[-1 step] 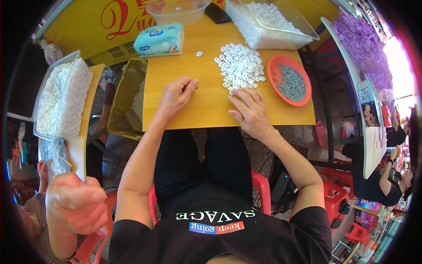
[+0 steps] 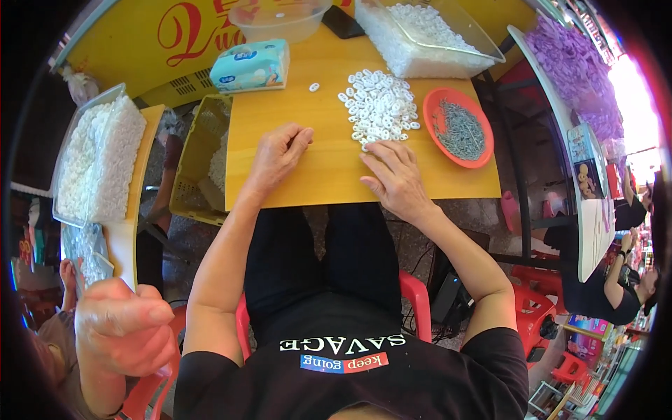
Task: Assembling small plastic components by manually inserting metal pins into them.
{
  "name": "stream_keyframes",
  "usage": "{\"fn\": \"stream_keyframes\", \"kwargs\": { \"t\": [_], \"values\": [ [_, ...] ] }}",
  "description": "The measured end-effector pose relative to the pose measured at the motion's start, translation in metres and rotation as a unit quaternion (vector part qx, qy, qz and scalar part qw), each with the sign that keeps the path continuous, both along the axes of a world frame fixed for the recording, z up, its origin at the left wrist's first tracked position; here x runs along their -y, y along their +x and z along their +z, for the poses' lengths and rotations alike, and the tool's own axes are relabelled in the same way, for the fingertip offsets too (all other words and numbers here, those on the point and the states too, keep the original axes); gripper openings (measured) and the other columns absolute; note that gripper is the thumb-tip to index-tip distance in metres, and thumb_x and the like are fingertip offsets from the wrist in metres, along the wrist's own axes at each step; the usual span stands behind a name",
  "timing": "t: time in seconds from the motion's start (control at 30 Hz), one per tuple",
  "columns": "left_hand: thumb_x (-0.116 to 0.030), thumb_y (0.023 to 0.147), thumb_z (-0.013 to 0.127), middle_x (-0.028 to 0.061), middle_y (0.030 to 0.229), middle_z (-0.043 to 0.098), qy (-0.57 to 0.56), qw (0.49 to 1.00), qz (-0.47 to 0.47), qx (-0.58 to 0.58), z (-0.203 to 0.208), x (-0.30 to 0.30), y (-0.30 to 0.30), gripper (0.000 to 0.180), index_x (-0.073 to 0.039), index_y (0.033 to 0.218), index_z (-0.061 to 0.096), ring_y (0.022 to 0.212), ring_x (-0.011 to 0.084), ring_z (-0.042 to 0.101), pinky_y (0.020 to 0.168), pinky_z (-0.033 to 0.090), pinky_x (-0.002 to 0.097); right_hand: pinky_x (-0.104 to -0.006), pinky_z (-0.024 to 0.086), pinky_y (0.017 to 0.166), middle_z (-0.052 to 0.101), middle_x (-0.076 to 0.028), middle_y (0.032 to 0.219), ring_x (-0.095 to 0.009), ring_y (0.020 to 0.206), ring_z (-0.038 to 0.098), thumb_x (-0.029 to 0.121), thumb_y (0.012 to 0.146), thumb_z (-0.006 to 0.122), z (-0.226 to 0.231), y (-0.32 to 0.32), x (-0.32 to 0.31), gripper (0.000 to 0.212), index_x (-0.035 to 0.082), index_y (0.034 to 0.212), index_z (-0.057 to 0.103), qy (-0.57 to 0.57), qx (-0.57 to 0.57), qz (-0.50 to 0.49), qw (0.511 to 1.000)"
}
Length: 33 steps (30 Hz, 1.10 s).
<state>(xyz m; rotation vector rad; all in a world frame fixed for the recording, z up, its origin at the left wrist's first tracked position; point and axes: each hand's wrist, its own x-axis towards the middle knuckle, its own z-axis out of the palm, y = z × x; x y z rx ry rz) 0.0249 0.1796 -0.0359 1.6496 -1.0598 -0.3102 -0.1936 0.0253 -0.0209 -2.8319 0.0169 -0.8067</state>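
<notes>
My left hand [image 2: 281,155] rests on the yellow tabletop [image 2: 308,185], its fingers curled closed; whatever may be inside is hidden. To the right, my right hand [image 2: 397,175] lies with its fingers stretched out and slightly apart. Its index fingertip touches the near edge of a pile of small white oval plastic pieces with two holes [image 2: 381,105]. One loose white oval piece [image 2: 314,87] sits apart, farther back. Beside the pile, a red-orange bowl [image 2: 428,105] contains many thin silver metal pins or nails [image 2: 462,133].
A clear bin of white pieces [image 2: 427,45], a dark phone [image 2: 343,22], a clear tub [image 2: 280,24] and a tissue pack [image 2: 250,66] stand at the back. Left are a yellow crate [image 2: 187,175] and another filled bin [image 2: 101,157]. Another person's closed hand [image 2: 126,325] is lower left.
</notes>
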Motion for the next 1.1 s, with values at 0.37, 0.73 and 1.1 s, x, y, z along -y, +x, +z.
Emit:
{"fn": "stream_keyframes", "kwargs": {
  "t": [0.37,0.73,1.1],
  "values": [
    [-0.021,0.098,0.06,0.0061,0.068,0.06,0.027,0.999,-0.002,-0.034,0.004,0.0,-0.005,0.029,0.004,0.082,0.062,0.063,0.0114,0.056,0.059,0.045,0.0268,-0.0499,0.03,0.113,0.055,-0.013,0.132,-0.031,0.132,0.044,0.025,0.087,0.068,-0.004,-0.004,0.002,0.039,0.003,0.118,0.062,0.011,0.019,-0.006,1.0],
    [-0.02,0.099,0.057,0.0014,0.07,0.057,0.045,0.998,-0.007,-0.051,0.007,-0.003,-0.007,0.027,0.002,0.084,0.062,0.063,0.0067,0.048,0.056,0.039,0.0232,-0.05,0.03,0.114,0.053,-0.012,0.137,-0.031,0.135,0.042,0.023,0.089,0.065,-0.004,-0.018,0.005,0.036,0.006,0.121,0.061,0.019,0.037,-0.032,0.999],
    [-0.019,0.099,0.057,0.0033,0.07,0.058,0.041,0.999,-0.002,-0.019,0.007,-0.003,-0.007,0.027,0.003,0.084,0.062,0.062,0.0087,0.049,0.057,0.04,0.0247,-0.0495,0.03,0.114,0.053,-0.013,0.137,-0.032,0.135,0.043,0.024,0.09,0.066,-0.004,-0.026,0.005,0.038,0.006,0.122,0.062,0.016,0.037,-0.056,0.998]
  ]
}}
